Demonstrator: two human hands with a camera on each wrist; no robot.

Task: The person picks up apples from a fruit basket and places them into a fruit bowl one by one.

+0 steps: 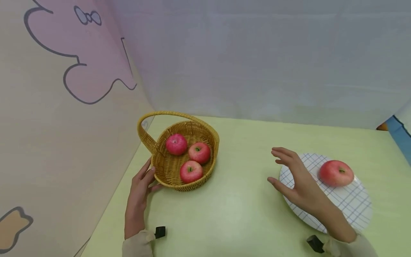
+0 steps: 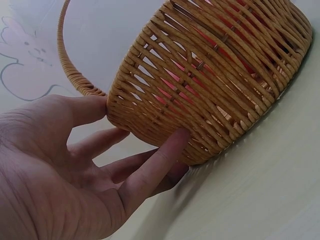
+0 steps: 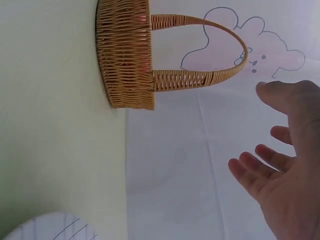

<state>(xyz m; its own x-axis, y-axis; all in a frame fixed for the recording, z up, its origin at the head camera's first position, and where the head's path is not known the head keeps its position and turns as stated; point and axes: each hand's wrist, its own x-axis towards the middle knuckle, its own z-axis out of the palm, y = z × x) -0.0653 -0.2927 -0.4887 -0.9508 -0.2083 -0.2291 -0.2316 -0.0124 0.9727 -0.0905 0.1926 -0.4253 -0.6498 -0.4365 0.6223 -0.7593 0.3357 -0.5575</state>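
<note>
My left hand [image 1: 140, 187] holds a woven wicker basket [image 1: 211, 171] by its left side. In the left wrist view, its fingers [image 2: 150, 172] lie against the basket's outer wall and lower edge, with one digit up at the rim beside the handle. Inside the basket are two red apples [image 1: 199, 153] with stems and a pinker round fruit [image 1: 176, 144]. My right hand [image 1: 303, 185] holds nothing, its fingers spread from the thumb above a checked plate [image 1: 356, 205]. Behind that hand, another red apple [image 1: 336, 173] sits on the plate.
A pale green tabletop [image 1: 237, 207] lies under everything. A grey-white sheet [image 1: 257, 64] rises along the back edge, and a wall with cartoon drawings [image 1: 83, 71] borders the left. The basket's tall handle [image 1: 173, 113] arches up on the far left side.
</note>
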